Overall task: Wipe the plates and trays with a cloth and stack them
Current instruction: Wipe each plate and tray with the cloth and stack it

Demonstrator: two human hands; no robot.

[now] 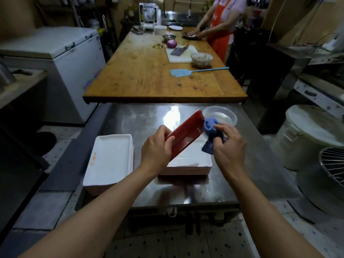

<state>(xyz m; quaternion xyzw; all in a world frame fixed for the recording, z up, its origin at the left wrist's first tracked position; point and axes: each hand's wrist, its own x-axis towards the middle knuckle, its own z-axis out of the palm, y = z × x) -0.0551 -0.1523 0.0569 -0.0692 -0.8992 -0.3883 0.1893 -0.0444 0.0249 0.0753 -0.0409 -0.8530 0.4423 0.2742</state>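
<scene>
Red tray (186, 133) gripped in left hand (156, 146), cloth (210, 131) bunched in right hand (229, 144); clear bowl (221, 116) just beyond, white trays (109, 157) stacked left on surface (141, 118).

- The steel bench (141, 120) stands nearest, its top shiny and streaked with glare.
- A stack of white trays (109, 161) lies on its left part, reaching out over the left edge.
- A second stack of trays (193, 163), white on top with reddish edges, lies near the middle, apart from the first.
- A clear plastic bowl (223, 116) sits at the far right of the steel top.
- Beyond it, a wooden bench (139, 75) carries a white cutting board (183, 54) with a cleaver (177, 51) on it, a glass bowl (202, 59) at the board's near right corner, a blue fly swatter (188, 72), a purple onion (171, 43), a small steel bowl (169, 37) and a little heap of chopped greens (157, 46).
</scene>
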